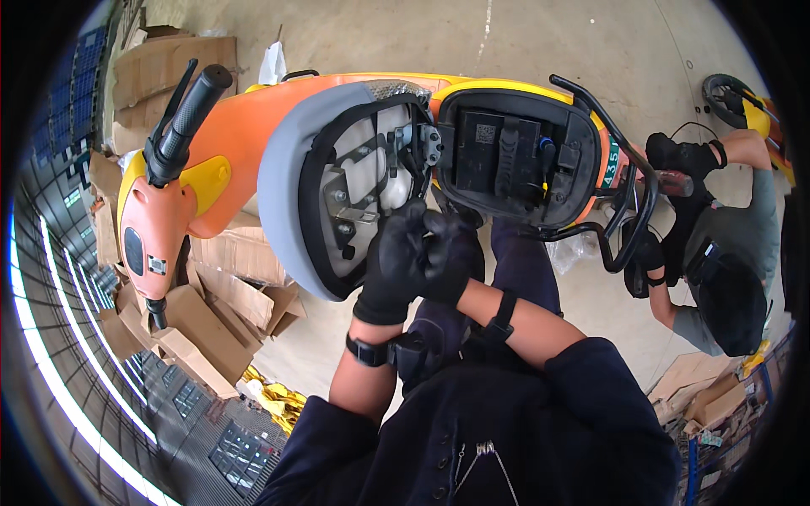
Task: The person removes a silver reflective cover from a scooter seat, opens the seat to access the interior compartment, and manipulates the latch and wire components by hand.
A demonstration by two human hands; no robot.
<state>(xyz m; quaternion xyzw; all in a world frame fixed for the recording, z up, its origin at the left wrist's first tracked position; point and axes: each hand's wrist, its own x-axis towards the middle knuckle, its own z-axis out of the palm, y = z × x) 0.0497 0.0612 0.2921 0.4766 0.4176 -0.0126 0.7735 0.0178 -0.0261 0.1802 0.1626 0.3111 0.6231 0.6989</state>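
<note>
An orange and yellow electric scooter (240,126) stands across in front of me, its grey seat (283,181) tipped open to the left. The seat's underside shows a metal bracket (344,198), bolts and a hinge (429,143). My left hand (392,261), in a black glove, is closed at the seat's lower right edge. Beside it, nearly touching, my right hand (451,257) has its gloved fingers bent together. Anything between the fingers is too small to make out. Right of the seat, the open compartment (451,152) holds a black battery (489,156) with a strap.
A black rear rack (645,181) juts from the scooter's tail. At the right, a co-worker (726,261) in black gloves works near it, by a red tool (675,183). Torn cardboard boxes (207,337) lie on the left, with a handlebar grip (194,110) above. Another wheel (724,94) is far right.
</note>
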